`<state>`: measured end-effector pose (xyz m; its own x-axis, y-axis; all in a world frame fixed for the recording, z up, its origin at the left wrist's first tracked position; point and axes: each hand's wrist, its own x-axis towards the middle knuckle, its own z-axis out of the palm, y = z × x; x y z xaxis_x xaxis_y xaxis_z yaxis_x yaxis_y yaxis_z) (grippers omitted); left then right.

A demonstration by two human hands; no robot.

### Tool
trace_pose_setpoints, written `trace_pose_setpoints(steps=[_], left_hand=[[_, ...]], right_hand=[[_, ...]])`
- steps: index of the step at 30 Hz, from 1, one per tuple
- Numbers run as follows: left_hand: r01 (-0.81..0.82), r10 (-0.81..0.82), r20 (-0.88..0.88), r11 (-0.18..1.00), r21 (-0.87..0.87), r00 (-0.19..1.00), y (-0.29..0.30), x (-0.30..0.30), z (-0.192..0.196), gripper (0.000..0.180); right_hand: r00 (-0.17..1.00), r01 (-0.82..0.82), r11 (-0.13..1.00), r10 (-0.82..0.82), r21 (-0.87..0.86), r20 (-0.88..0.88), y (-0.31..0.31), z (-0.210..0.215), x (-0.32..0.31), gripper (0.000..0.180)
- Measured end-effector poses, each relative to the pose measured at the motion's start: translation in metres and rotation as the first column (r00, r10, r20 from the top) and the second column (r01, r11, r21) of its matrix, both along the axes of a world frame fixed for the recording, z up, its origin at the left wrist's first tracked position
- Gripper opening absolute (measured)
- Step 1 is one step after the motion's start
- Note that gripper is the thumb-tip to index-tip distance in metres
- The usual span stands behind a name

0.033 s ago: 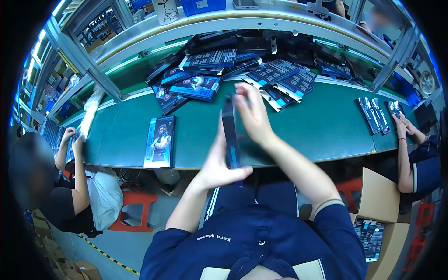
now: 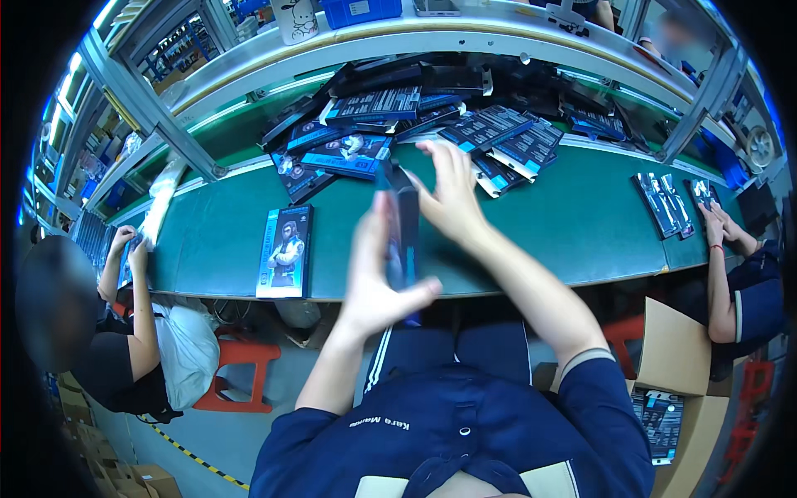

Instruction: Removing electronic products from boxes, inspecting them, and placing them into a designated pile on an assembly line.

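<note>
In front of my chest, my left hand grips a slim dark retail box, which stands on edge with its narrow side toward me. The hand and the box are partly blurred by motion. My right hand is just right of the box's upper end, its fingers stretched out; whether the thumb touches the box I cannot tell. To the left, a box with a printed figure lies face up near the table's front edge.
A heap of similar dark boxes covers the back of the green table. Co-workers' hands handle packs at the right; another person sits at the left. An open carton holding boxes stands at lower right.
The box in my left hand has turned and tilted slightly leftward, showing more of its broad side. My right hand's fingers have come off the box's top and spread.
</note>
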<state>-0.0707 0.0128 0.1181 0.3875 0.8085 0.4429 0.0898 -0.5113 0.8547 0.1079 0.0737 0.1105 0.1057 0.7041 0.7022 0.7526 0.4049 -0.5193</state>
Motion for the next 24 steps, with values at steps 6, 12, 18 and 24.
trace_pose_setpoints(steps=[6,12,18,24], left_hand=[[-0.649,0.550,-0.827,0.672,0.357,0.115,0.055,-0.094,-0.004,0.090],[-0.021,0.440,-0.706,0.856,0.516,0.555,0.042,-0.030,0.008,0.101],[0.499,-0.006,-0.829,0.801,0.330,0.559,0.032,0.048,-0.004,0.081],[0.361,-0.024,-0.770,0.892,0.271,0.638,0.043,0.062,0.005,0.075]], right_hand=[[0.788,0.241,0.970,-0.204,0.014,0.582,0.027,-0.002,0.076,0.019],[0.813,-0.576,0.795,0.581,-0.193,-0.031,-0.067,0.021,0.088,0.029],[0.400,0.892,0.450,-0.827,0.040,0.395,-0.137,-0.009,0.313,0.031],[0.278,0.918,0.138,-0.892,-0.372,0.355,-0.194,-0.032,0.319,0.058]])
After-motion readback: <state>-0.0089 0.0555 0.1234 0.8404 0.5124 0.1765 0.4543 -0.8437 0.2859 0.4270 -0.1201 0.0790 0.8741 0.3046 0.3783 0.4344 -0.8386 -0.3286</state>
